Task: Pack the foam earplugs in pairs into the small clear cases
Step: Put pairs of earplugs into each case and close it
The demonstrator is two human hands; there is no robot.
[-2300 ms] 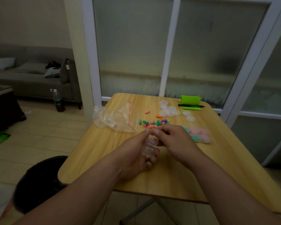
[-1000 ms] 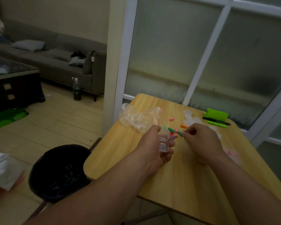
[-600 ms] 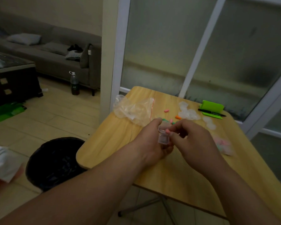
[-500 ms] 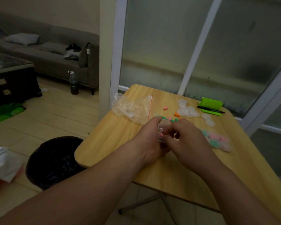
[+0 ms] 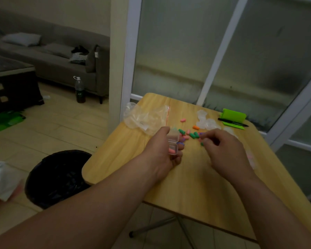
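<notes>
gripping the small clear plastic case [image 5: 173, 141], the left hand [image 5: 160, 157] is just left of the coloured foam earplugs [image 5: 192, 135]; the right hand [image 5: 224, 151] curls over them, grasp unclear.

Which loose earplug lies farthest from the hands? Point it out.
The lone pink earplug beside the clear bag; the other earplugs bunch together nearer.

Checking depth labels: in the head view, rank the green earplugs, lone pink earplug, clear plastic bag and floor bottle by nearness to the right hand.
1. green earplugs, at the fingertips of the right hand.
2. lone pink earplug, farther back.
3. clear plastic bag, farther left.
4. bottle, on the floor, far left.
</notes>
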